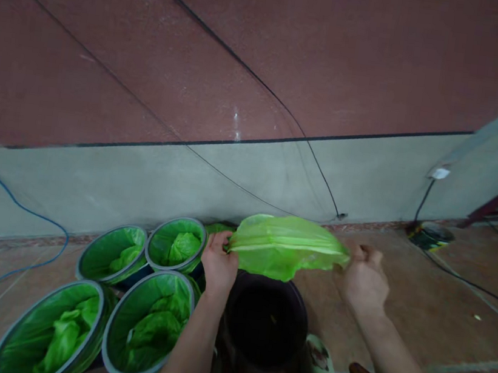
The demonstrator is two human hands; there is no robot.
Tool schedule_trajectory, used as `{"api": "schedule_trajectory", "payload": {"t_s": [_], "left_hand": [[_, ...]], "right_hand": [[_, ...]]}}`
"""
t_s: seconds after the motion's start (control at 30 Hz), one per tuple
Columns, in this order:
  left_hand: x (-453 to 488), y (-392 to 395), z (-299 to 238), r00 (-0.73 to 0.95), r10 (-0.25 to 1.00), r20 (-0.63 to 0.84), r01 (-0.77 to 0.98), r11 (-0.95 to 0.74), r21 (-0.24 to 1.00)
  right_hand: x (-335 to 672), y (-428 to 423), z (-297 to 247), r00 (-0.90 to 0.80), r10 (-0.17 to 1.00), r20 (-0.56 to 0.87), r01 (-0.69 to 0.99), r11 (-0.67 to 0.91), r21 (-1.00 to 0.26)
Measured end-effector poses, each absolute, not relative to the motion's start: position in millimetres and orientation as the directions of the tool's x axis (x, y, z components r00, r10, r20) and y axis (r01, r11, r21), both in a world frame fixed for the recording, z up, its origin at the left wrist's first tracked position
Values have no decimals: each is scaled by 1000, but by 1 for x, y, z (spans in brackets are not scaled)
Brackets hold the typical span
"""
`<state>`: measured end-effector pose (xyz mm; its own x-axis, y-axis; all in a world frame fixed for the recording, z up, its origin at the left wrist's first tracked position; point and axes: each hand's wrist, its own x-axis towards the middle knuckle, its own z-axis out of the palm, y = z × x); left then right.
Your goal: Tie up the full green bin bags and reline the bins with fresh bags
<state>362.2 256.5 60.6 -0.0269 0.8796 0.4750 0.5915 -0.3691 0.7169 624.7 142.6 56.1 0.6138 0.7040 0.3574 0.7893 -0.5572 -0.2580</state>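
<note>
A thin, light green plastic bag is stretched flat between my two hands. My left hand pinches its left end, and my right hand is closed on its right end. Right beneath the bag stands a dark round bin, its inside in shadow. A pale slipper with a dark print is beside that bin on the right.
Several round bins stand at the left, lined with green bags, such as the front one. A blue cable runs along the far left. By the wall, a small can holds a pole with a black cord.
</note>
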Motion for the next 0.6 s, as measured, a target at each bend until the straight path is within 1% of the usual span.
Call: {"api": "schedule_trajectory", "payload": {"t_s": [0.03,0.07,0.1,0.17,0.2,0.27,0.33,0.4,0.5,0.6], "left_hand": [[365,255,61,-11,879,476,595,-377,710],[367,253,61,5,880,474,599,-382,703],[370,250,62,25,882,470,603,-388,696],[375,245,63,70,885,460,607,-404,685],[378,242,63,92,887,453,606,-411,681],[383,238,63,131,888,441,606,-424,673],[386,235,61,168,889,425,612,-432,663],[388,235,59,199,893,404,626,-432,649],[386,238,56,190,911,365,674,-392,627],[383,243,57,143,921,362,710,-350,611]], "right_hand": [[612,144,56,552,726,410,833,-502,-233],[599,146,56,471,748,469,882,-414,-226],[587,148,55,377,768,518,926,-300,-229],[567,153,52,220,791,570,964,-88,-250],[560,156,49,171,796,580,965,-17,-261],[551,162,45,125,806,579,961,48,-274],[549,166,44,102,812,575,955,82,-285],[552,167,45,108,785,610,936,126,-328],[563,164,51,212,666,715,902,149,-406],[583,160,57,364,536,762,882,64,-467]]}}
